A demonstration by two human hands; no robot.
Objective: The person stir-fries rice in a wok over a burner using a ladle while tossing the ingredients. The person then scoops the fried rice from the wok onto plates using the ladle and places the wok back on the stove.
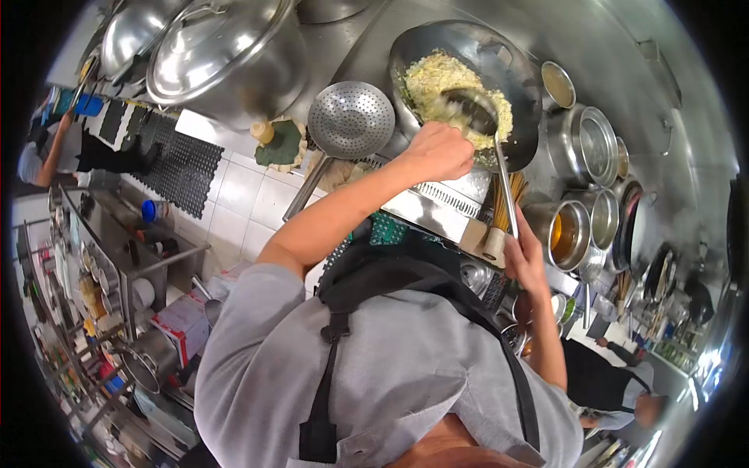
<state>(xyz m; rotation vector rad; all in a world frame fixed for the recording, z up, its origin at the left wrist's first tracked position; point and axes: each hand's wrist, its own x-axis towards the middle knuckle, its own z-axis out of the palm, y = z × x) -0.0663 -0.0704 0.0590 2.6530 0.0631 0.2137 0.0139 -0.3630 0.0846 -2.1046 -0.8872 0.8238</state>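
The wok [521,90] sits in front of me, a loose heap of yellowish chopped food [441,74] spread across its middle and near side. My left hand [441,152] is curled into a fist at the wok's near rim; I cannot tell what, if anything, is inside it. My right hand [524,253] is closed around the handle of a ladle [505,179], whose blurred bowl lies in the food. A bundle of thin sticks [511,196] is just beside that handle. To the left of the wok is a perforated strainer [351,118], and beyond it a big lidded pot [226,58]. A small bottle [262,132] stands near the strainer. On my right are several metal pots, one holding orange liquid [563,235]. Farther off, one person [48,160] is at my far left and another [616,382] at my lower right.
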